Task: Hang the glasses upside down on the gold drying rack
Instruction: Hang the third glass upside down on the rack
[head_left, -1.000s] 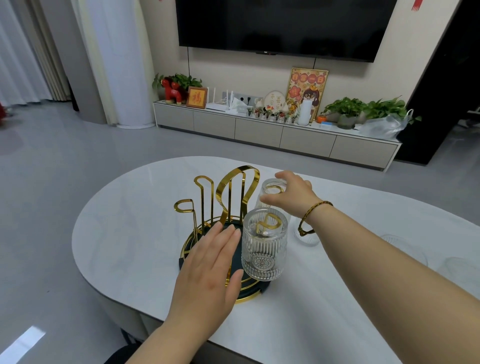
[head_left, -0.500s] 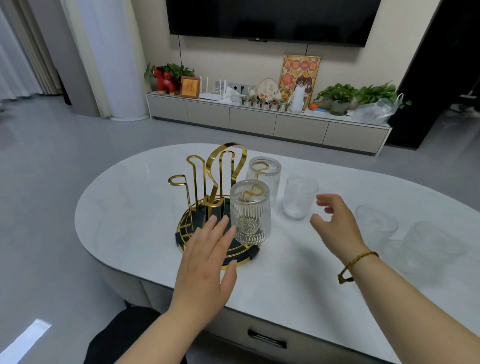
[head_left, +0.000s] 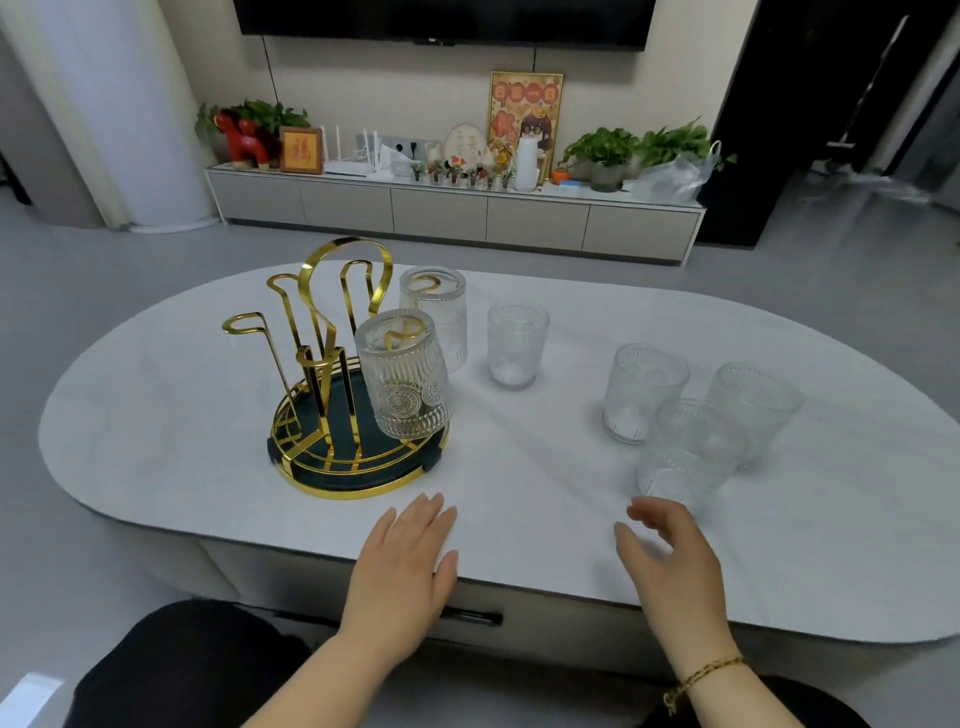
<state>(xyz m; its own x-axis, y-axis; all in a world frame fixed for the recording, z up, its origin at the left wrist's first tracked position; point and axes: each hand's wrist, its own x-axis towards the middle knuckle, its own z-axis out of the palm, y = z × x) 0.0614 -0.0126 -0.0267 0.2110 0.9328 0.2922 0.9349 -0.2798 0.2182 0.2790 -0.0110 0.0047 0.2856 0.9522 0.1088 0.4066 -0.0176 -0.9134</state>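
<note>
Rack: gold drying rack (head_left: 332, 374) stands left of centre on the white oval table (head_left: 156, 415).
Hung: near glass (head_left: 402, 374) and far glass (head_left: 434, 312), upside down on its right-side hooks.
Upright: lone glass (head_left: 517, 345) beside the rack; left glass (head_left: 641, 392), right glass (head_left: 753, 408) and front glass (head_left: 688, 449) clustered farther right.
Left hand (head_left: 405, 561): flat, fingers straight, empty.
Right hand (head_left: 670, 561): fingers loosely spread, empty, near the front glass; gold bracelet (head_left: 701, 675) at the wrist.
</note>
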